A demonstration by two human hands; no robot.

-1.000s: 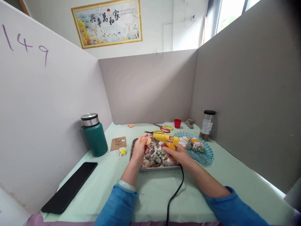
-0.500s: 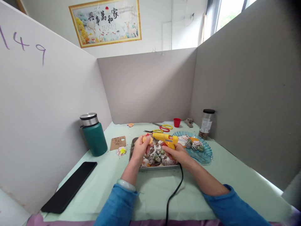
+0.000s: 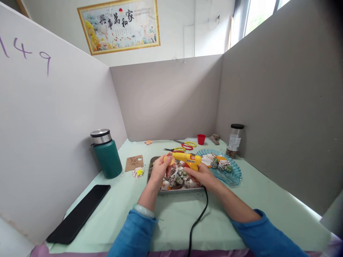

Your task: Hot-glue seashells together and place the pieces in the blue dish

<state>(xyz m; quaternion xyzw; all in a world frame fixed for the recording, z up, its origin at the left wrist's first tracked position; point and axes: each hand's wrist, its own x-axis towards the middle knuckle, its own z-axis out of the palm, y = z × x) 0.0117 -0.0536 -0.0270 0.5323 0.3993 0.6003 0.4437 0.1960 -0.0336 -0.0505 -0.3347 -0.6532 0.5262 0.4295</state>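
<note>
My left hand (image 3: pixel 160 170) pinches a small orange disc (image 3: pixel 170 161) above the left part of a metal tray (image 3: pixel 182 191). A yellow glue gun (image 3: pixel 187 159) is gripped by my right hand (image 3: pixel 199 173), its nozzle pointing left at the disc. Whether the nozzle touches the disc cannot be made out. Under both hands the tray is filled with shells and small stones (image 3: pixel 180 178). From the gun's handle a black cord (image 3: pixel 197 220) runs down over the table's front edge.
A blue plate (image 3: pixel 235 175) of shells lies right of the tray, near a jar (image 3: pixel 235 140). Scissors (image 3: pixel 189 145) and a red cup (image 3: pixel 201 139) are behind. At left are a green bottle (image 3: pixel 107 157), a black slab (image 3: pixel 80 214), a brown card (image 3: pixel 134 163) and a decorated disc (image 3: pixel 138 172).
The glue gun has shifted slightly left, its nozzle now closer to or over the orange disc. Both hands keep their holds.
</note>
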